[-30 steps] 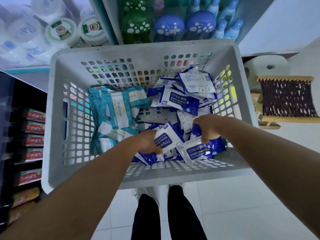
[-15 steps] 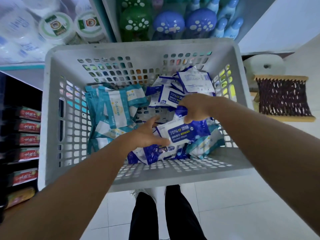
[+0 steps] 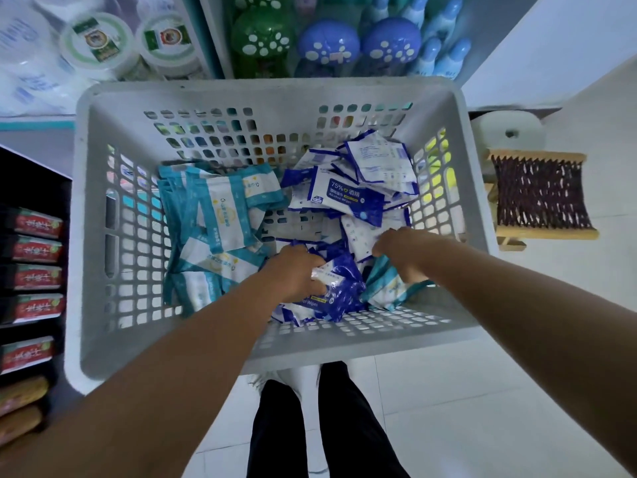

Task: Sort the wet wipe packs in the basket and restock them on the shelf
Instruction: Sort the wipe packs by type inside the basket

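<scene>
Here left hand (image 3: 299, 270) grips crinkly blue pack (image 3: 339, 288); right hand (image 3: 401, 251) grips teal pack (image 3: 387, 288).

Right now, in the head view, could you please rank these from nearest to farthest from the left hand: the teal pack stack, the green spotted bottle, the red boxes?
From the left hand:
1. Teal pack stack, basket's left side.
2. Red boxes, far-left shelf.
3. Green spotted bottle, top shelf beyond the basket.

A: Pale tiled floor (image 3: 465, 408) under everything. Anything sitting right on it?

B: Yep, wooden rack (image 3: 541, 198) with dark netting off to the right, white roll (image 3: 506, 132) just behind.
</scene>
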A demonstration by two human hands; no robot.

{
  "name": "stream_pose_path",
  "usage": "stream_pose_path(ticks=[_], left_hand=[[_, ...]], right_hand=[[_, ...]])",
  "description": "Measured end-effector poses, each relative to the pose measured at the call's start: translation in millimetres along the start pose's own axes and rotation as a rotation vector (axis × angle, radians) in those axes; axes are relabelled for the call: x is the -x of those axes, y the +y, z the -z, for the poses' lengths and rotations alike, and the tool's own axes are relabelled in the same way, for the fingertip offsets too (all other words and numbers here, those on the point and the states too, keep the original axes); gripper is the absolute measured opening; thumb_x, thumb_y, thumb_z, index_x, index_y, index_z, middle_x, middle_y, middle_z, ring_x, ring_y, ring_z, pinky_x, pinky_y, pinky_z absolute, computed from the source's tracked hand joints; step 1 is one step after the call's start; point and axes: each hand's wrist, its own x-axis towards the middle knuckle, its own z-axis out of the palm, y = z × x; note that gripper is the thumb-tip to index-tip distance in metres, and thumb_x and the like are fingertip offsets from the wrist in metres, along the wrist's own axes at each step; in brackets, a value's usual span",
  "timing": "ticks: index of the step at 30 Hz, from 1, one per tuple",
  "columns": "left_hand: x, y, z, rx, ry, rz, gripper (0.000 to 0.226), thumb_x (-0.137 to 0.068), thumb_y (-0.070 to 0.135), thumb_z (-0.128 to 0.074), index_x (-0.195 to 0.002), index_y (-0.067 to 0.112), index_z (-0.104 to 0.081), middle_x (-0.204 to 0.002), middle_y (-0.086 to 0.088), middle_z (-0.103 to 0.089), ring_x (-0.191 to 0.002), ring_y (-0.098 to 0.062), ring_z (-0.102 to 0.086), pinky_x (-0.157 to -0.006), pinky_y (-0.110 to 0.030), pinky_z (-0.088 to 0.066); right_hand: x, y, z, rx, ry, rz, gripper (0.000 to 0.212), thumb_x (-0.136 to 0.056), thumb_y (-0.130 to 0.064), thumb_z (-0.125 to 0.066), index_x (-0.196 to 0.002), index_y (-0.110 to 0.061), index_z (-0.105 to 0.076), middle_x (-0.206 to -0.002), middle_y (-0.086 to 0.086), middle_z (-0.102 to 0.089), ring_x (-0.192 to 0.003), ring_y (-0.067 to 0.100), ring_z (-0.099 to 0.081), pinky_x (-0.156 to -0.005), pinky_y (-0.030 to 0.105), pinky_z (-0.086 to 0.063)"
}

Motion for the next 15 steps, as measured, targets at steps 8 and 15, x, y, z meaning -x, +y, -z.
stream_pose_path(ticks=[8,15], left_hand=[[-2.1,4.0,-6.2,-0.287,0.007,0.015,0.064,-0.094,0.048,-0.048,-0.150,0.028,-0.022,-0.148,-0.011,-0.029,-0.137,-0.032,-0.024,-0.111,-0.051,-0.024],[-1.3,13.2,-6.8,-0.263,0.138,-0.094,0.067,-0.089,0.044,-0.058,-0.146,0.021,-0.032,-0.142,-0.006,-0.039,-0.133,-0.025,-0.031,-0.110,-0.042,-0.024]], right_hand=[[-2.6,-4.5,-30.3,0.253,0.224,-0.029,0.054,-0.095,-0.018,-0.048,-0.145,-0.030,-0.033,-0.145,0.013,-0.028,-0.133,0.029,-0.029,-0.107,0.038,-0.028],[-5.0,-4.3,-39.6,0.280,0.322,0.003,0.039,-0.097,-0.022,-0.044,-0.136,-0.027,-0.049,-0.136,0.003,-0.040,-0.126,0.027,-0.032,-0.105,0.037,-0.025]])
